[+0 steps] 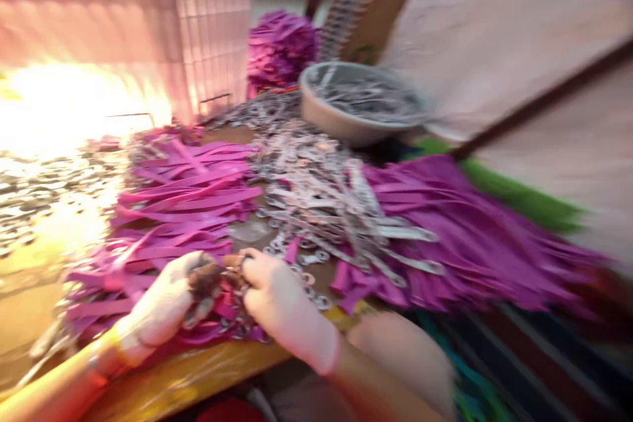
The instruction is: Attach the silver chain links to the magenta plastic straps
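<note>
My left hand (168,300), in a white glove with dark fingertips, is closed near the table's front edge, beside a small pale looped piece (198,311). Just to its right, my right hand (277,300), gloved the same way, has its fingers curled in. The two hands nearly meet over pink material. What either one pinches is too blurred to make out. Pink-purple strips (192,194) lie in layered rows behind and left of the hands. Grey-white ringed pieces (321,191) form a heap behind the right hand.
A pale basin (336,120) of grey pieces stands at the back. More purple strips (445,231) spread out at the right, with a purple bundle (283,49) at the far back. Metal pieces (34,194) lie at the left in bright light. The yellow table edge (198,376) runs in front.
</note>
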Demonstrator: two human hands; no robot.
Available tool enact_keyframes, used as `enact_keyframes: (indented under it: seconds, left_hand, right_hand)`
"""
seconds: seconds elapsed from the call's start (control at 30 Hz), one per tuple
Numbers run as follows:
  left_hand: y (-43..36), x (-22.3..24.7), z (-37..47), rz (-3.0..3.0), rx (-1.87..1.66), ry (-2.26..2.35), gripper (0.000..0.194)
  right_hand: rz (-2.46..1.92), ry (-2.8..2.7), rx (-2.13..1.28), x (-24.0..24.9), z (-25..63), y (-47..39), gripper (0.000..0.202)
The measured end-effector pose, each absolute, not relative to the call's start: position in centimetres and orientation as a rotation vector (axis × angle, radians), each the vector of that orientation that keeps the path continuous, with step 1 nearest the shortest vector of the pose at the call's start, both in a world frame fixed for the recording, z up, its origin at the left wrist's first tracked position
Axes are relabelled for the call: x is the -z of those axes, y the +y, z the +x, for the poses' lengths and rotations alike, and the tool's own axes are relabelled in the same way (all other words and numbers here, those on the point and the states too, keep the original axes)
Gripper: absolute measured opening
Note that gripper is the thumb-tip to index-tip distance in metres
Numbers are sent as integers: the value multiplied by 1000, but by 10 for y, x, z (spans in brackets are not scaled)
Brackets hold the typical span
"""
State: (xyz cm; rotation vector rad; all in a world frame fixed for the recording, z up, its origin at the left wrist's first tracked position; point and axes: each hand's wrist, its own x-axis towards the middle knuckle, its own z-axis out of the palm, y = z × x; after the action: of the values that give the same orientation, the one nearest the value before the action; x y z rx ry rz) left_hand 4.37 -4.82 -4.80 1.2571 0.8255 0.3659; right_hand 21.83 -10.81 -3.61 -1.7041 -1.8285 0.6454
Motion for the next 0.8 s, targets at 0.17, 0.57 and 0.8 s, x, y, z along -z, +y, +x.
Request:
enact_keyframes:
  seconds: [0.17, 0.57, 0.8]
  left_hand:
    - [-47, 44, 40, 1534, -448, 942, 8]
    - [-48, 46, 46, 828, -314, 825, 32]
    - [-5, 28, 23, 1892, -462, 1086, 17]
  right_hand:
    - [-1673, -1786, -733, 50, 211, -105, 48]
    - [-1932, -2127, -515, 55, 194, -110, 28]
    - [-1922, -1535, -532, 44, 237, -97, 30]
